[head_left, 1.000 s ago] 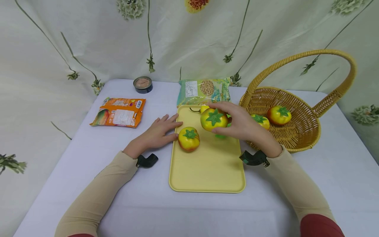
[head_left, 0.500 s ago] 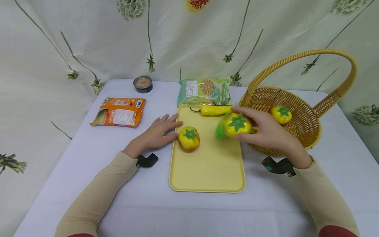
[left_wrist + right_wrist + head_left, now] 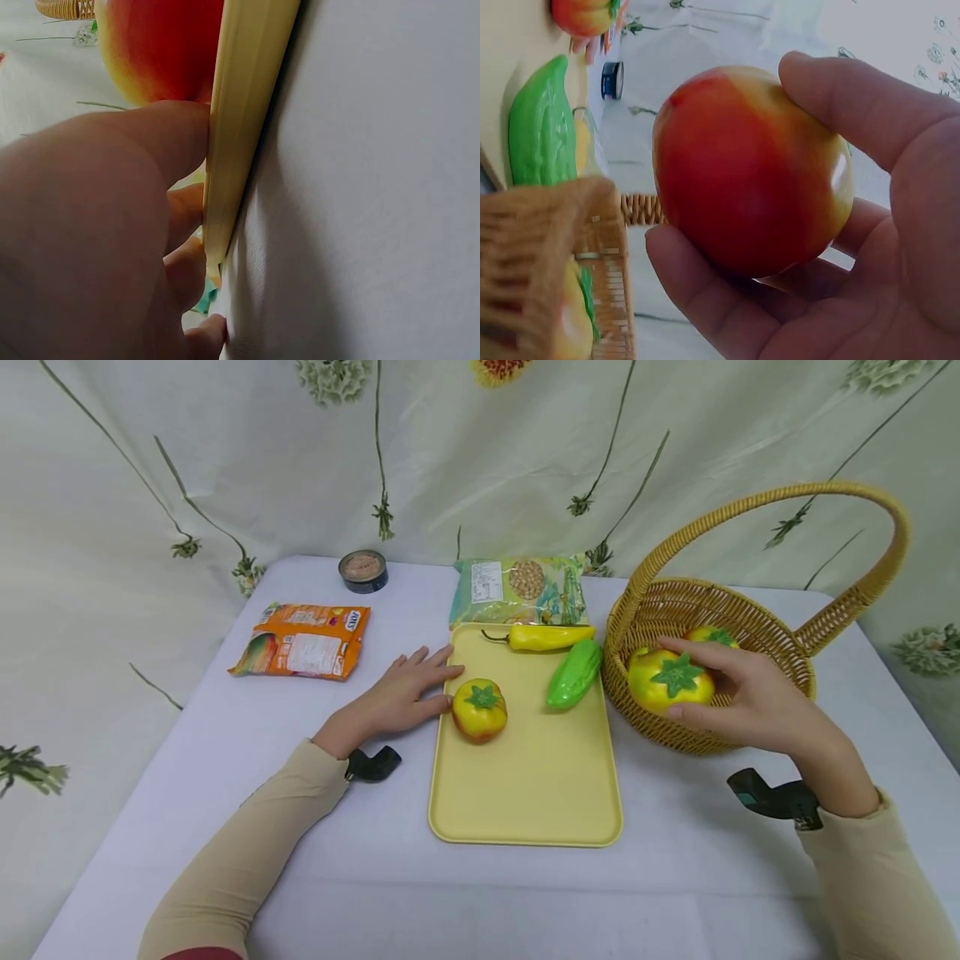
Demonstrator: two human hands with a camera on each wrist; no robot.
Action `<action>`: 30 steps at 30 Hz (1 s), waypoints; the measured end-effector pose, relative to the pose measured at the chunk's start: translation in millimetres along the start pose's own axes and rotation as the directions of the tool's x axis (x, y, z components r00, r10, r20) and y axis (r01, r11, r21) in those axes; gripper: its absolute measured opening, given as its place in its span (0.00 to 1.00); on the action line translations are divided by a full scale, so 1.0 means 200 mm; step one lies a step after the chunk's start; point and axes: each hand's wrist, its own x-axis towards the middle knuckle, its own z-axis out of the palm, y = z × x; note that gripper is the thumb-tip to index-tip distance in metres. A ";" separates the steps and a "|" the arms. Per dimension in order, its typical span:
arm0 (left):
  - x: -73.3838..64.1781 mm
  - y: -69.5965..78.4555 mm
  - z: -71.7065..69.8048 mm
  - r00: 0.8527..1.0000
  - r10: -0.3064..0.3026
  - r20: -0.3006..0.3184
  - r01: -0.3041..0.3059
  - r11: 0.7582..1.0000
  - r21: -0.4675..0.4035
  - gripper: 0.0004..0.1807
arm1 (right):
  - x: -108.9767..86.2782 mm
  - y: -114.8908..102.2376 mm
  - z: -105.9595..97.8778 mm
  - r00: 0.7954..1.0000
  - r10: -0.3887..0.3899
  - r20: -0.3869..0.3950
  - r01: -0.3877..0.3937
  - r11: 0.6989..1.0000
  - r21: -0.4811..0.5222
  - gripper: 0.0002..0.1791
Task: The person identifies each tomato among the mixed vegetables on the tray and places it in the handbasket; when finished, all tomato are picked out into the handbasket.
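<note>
Presently, our right hand (image 3: pixel 765 706) clamps fingers round a fruit (image 3: pixel 663 685) above the basket (image 3: pixel 675 737); our left hand (image 3: pixel 399 695), fingers apart, touches the tray (image 3: pixel 525 785). We should clear the basket rim, lowering gently.

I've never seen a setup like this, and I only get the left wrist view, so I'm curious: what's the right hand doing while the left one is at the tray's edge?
Observer: The right hand grips a red-and-yellow fruit by the wicker basket.
Visitor: Is there anything on the tray that my picture misses?
Observer: Yes, a green vegetable lies near its far right corner, close to a yellow pepper.
Visitor: And on the table, over to the left?
Observer: An orange packet lies there, apart from the tray.
</note>
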 end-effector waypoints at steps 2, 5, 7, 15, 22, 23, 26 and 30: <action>0.00 0.00 0.00 1.000 -0.001 0.001 0.001 1.000 -0.002 0.31 | -0.02 0.02 -0.02 1.000 0.021 -0.010 -0.021 1.000 0.016 0.40; -0.01 0.00 -0.01 1.000 0.000 0.001 0.000 1.000 -0.001 0.31 | -0.05 0.06 -0.05 0.998 0.063 -0.020 -0.062 0.998 0.031 0.40; -0.01 0.00 -0.01 1.000 -0.001 0.001 0.001 1.000 0.000 0.31 | -0.08 0.08 -0.06 0.994 0.103 -0.027 -0.102 0.994 0.036 0.41; -0.01 0.00 -0.01 1.000 -0.003 0.002 0.003 1.000 -0.003 0.32 | -0.14 0.19 -0.14 0.965 0.262 -0.024 -0.261 0.965 0.039 0.40; 0.00 0.00 0.00 1.000 0.003 0.004 -0.003 1.000 0.000 0.31 | -0.15 0.24 -0.16 0.945 0.327 -0.009 -0.327 0.945 0.029 0.39; 0.00 0.00 0.00 1.000 0.004 0.004 -0.004 1.000 0.000 0.31 | -0.15 0.25 -0.16 0.942 0.335 -0.005 -0.335 0.942 0.028 0.39; 0.00 0.01 0.00 1.000 0.006 0.002 -0.006 1.000 -0.001 0.31 | -0.15 0.26 -0.17 0.936 0.353 0.005 -0.353 0.936 0.019 0.39; -0.01 0.01 -0.01 1.000 0.006 0.001 -0.006 1.000 -0.002 0.31 | -0.15 0.28 -0.17 0.937 0.350 0.013 -0.350 0.937 0.020 0.38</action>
